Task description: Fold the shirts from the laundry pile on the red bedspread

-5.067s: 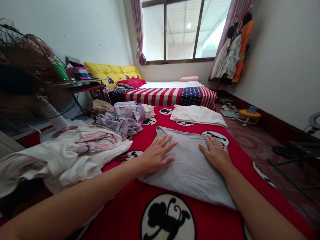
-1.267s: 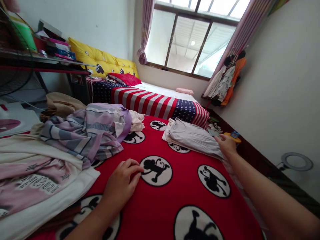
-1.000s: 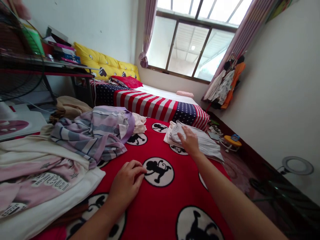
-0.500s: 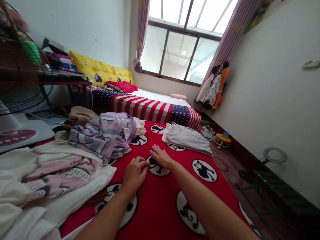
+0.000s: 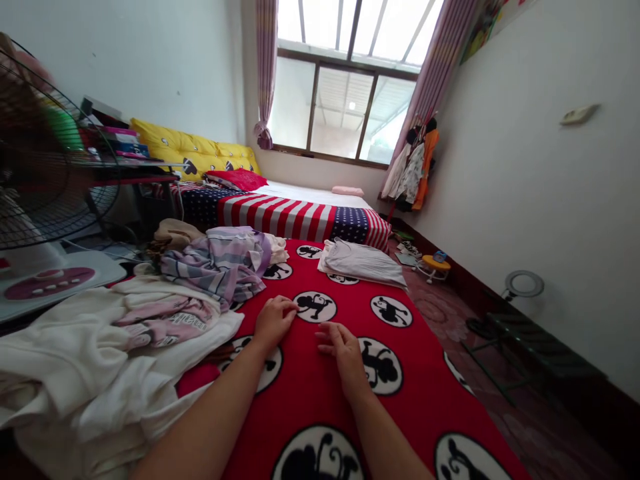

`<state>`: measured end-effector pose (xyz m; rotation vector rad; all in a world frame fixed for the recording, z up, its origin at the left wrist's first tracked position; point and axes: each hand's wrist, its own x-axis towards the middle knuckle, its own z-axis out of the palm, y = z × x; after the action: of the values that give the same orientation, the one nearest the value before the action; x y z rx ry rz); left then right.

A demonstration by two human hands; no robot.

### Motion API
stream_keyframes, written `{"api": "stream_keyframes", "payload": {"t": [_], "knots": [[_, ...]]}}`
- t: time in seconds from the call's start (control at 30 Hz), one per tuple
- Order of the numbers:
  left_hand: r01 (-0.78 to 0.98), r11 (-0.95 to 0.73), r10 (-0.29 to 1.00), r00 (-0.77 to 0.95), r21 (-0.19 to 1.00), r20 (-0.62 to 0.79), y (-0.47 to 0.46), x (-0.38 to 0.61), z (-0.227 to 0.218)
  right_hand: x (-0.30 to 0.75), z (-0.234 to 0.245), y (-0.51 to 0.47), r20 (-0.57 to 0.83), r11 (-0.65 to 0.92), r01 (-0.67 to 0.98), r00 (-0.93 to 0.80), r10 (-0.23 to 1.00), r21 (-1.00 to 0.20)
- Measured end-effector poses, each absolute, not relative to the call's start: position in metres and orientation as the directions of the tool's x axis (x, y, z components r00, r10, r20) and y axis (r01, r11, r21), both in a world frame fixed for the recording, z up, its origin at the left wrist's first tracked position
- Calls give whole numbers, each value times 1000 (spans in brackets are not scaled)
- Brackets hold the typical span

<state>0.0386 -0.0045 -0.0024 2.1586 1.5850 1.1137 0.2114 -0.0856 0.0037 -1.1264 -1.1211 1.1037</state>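
Note:
My left hand (image 5: 275,323) rests on the red blanket (image 5: 310,393), its fingers loosely bent, thumb a little apart, holding nothing. To the right, my right hand (image 5: 343,353) hovers over or touches the same blanket with its fingers spread; contact is hard to tell. Left of my hands lies a rumpled white top (image 5: 115,360) with a pink print. Behind it sits a crumpled purple and grey plaid garment (image 5: 225,263). A folded grey shirt (image 5: 367,260) lies flat near the blanket's far right edge, over something white.
An electric fan (image 5: 45,160) stands at the left, beside a desk with boxes. Beyond the blanket is a second bed with a flag-patterned cover (image 5: 285,217). On the right are a dark green folding stool (image 5: 540,350), a yellow stool (image 5: 434,267) and a ring light (image 5: 523,285).
My right hand has drawn back toward me and turned, its fingers now pointing left. My left hand stays in nearly the same spot. The view has shifted slightly right.

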Motion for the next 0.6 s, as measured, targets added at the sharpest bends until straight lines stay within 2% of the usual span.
{"api": "stream_keyframes", "payload": {"t": [0.2, 0.6], "knots": [[695, -381, 894, 108, 610, 435, -6, 39, 0, 213, 1, -86, 136, 135, 20, 21, 991, -991], [723, -355, 903, 101, 593, 417, -4, 39, -2, 214, 1, -84, 112, 113, 60, -21, 993, -992]]}}
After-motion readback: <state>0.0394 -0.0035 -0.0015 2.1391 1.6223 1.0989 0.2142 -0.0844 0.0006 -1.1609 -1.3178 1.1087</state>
